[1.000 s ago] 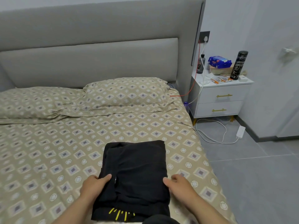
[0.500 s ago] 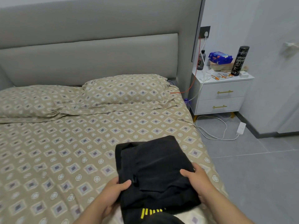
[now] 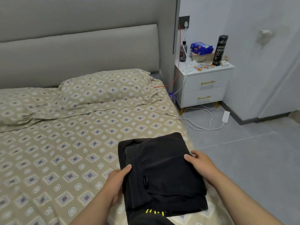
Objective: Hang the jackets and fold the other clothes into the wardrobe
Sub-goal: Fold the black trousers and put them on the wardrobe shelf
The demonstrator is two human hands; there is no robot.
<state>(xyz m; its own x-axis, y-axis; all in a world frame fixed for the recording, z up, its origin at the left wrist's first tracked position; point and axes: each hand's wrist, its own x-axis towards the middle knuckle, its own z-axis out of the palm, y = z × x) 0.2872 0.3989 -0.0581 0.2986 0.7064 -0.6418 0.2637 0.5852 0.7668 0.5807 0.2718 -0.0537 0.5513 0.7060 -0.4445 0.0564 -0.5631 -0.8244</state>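
A stack of folded black clothes (image 3: 162,168) sits at the bed's near right edge, with yellow marks showing on the lowest garment. My left hand (image 3: 116,181) grips the stack's left side, thumb on top and fingers tucked underneath. My right hand (image 3: 200,164) holds the right side the same way, thumb over the top fold. The stack looks slightly raised off the patterned bed sheet (image 3: 65,151). No wardrobe or jacket is in view.
Two pillows (image 3: 105,88) lie against the grey headboard (image 3: 78,51). A white nightstand (image 3: 204,85) to the right carries a bottle, a blue packet and a dark flask. White cables and a power strip (image 3: 225,116) lie on the grey tiled floor.
Both hands have slid under the stack's sides and shifted it right along the bed's edge. My view has swung right as well.
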